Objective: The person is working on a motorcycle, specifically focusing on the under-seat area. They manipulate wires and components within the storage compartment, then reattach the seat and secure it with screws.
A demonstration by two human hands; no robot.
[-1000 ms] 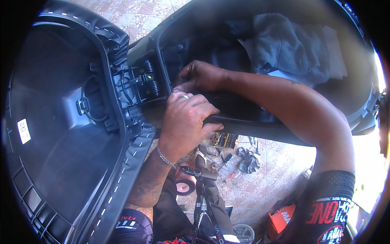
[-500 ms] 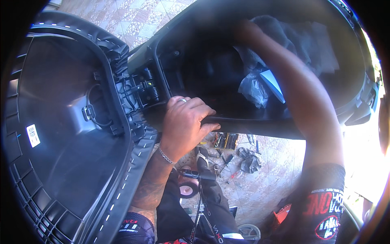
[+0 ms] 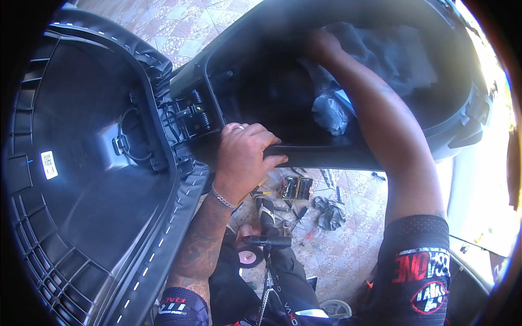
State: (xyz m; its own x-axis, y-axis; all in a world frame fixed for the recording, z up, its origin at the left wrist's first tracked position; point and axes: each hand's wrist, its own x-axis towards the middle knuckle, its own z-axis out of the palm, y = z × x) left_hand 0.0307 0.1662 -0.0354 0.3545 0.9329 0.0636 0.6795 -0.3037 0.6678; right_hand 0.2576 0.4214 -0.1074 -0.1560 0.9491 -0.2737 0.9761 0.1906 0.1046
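Note:
My left hand (image 3: 242, 157) is closed over the near rim (image 3: 321, 155) of a deep black storage compartment, thumb outside and fingers over the edge. My right arm reaches across into this compartment (image 3: 261, 87). There my right hand (image 3: 323, 46) is curled at the left edge of a large translucent plastic bag (image 3: 375, 54); its fingertips are lost in shadow. Nearer the rim lies a crumpled clear plastic bag (image 3: 330, 115), beside a white-and-blue paper (image 3: 345, 102) partly hidden by my forearm.
The raised black seat (image 3: 81, 136), underside showing, stands open at left on a sprung hinge (image 3: 193, 114). On the tiled floor below are an open bit case (image 3: 297, 188), a crumpled dark bag (image 3: 329, 213) and several tools. A black bar (image 3: 266, 241) hangs before my legs.
My view has shifted slightly, so the compartment sits a little higher and further left. My right hand stays deep inside, less blurred now. My left hand keeps its hold on the rim.

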